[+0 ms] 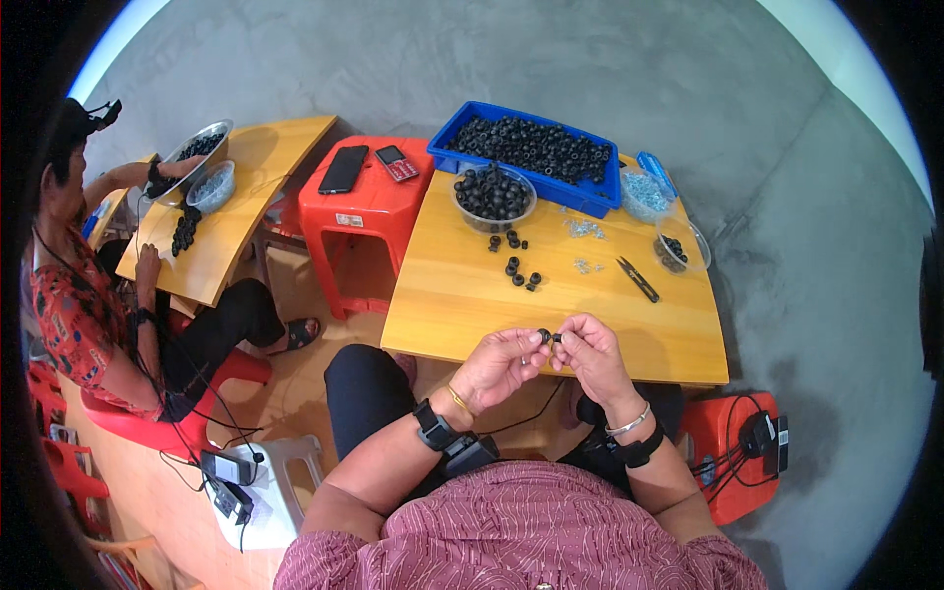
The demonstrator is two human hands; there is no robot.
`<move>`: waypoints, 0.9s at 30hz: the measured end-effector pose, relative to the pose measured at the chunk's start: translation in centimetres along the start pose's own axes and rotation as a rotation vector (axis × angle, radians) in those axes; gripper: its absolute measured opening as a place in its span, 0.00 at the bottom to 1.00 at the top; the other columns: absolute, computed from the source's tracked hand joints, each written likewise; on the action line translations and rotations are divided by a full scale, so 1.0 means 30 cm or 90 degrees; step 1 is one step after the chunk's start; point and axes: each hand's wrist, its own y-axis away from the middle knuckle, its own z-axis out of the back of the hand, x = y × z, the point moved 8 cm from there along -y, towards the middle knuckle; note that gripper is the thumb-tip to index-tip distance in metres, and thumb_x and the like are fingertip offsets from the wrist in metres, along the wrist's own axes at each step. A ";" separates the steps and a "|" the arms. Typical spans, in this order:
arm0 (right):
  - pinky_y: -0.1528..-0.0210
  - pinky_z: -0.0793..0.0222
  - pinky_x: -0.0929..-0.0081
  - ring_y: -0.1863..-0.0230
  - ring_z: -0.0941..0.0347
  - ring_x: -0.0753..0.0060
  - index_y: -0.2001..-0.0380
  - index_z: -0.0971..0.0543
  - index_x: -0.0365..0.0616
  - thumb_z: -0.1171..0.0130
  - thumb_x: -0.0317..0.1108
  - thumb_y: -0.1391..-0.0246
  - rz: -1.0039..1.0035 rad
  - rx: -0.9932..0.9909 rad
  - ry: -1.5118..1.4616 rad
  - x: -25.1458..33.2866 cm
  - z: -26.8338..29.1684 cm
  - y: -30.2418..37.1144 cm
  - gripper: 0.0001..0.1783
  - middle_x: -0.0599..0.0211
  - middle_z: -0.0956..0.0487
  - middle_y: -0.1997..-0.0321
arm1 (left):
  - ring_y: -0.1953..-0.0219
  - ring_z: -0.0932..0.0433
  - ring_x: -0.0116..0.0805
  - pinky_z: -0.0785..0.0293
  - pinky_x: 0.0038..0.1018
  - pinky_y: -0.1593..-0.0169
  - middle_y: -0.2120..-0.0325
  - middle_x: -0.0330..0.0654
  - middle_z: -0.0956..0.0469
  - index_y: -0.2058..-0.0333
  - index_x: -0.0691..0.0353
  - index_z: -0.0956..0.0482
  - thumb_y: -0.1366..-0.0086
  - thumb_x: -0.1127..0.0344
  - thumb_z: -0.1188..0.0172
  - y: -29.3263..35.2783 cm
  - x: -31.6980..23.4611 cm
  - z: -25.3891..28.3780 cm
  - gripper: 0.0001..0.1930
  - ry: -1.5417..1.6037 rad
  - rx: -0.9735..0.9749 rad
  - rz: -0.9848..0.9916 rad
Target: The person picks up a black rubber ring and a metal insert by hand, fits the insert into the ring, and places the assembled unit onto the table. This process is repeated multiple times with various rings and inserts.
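Near the front edge of the yellow table (462,315), my left hand (495,368) pinches a small round black part (544,335) between thumb and fingertips. Close against it, my right hand (596,358) grips a smaller black piece (557,337); whether the two pieces touch is too small to tell. Beyond my hands lie several loose black parts (513,265) and two little heaps of silvery bits (584,229). Black thread snips (639,280) rest to their right. A clear bowl (532,205) full of round black parts stands behind.
At the back sits a blue tray (456,162) of black rings. Tubs of silvery pieces (645,195) and black parts (673,253) stand right. Left, a red stool (354,208) carries two phones; another person (88,305) works at a second table. Cabled devices lie on stools beside me.
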 end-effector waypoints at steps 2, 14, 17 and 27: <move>0.73 0.33 0.82 0.77 0.35 0.82 0.68 0.31 0.40 0.52 0.29 0.46 0.002 -0.008 0.019 -0.004 0.003 -0.002 0.04 0.71 0.31 0.76 | 0.75 0.29 0.21 0.35 0.12 0.75 0.74 0.38 0.25 0.67 0.65 0.26 0.40 0.70 0.49 0.001 -0.002 -0.001 0.06 -0.001 0.006 -0.002; 0.77 0.33 0.82 0.79 0.34 0.82 0.71 0.30 0.39 0.51 0.28 0.47 -0.031 -0.051 0.009 -0.010 0.005 0.002 0.04 0.70 0.30 0.78 | 0.76 0.28 0.24 0.29 0.16 0.72 0.74 0.40 0.25 0.66 0.65 0.26 0.41 0.73 0.48 -0.002 -0.015 0.012 0.05 -0.084 -0.007 -0.055; 0.77 0.33 0.82 0.79 0.34 0.81 0.71 0.30 0.39 0.51 0.29 0.47 -0.025 -0.068 0.002 -0.009 0.000 0.007 0.04 0.70 0.30 0.78 | 0.78 0.28 0.25 0.29 0.18 0.73 0.76 0.41 0.25 0.67 0.66 0.26 0.42 0.74 0.47 0.000 -0.030 0.008 0.05 -0.132 -0.036 -0.104; 0.77 0.34 0.80 0.79 0.35 0.78 0.72 0.31 0.39 0.52 0.29 0.46 -0.049 -0.069 -0.073 -0.031 -0.015 0.014 0.05 0.69 0.31 0.79 | 0.78 0.27 0.24 0.29 0.18 0.74 0.75 0.42 0.24 0.66 0.67 0.26 0.43 0.75 0.47 0.018 -0.060 -0.001 0.06 -0.259 -0.065 -0.176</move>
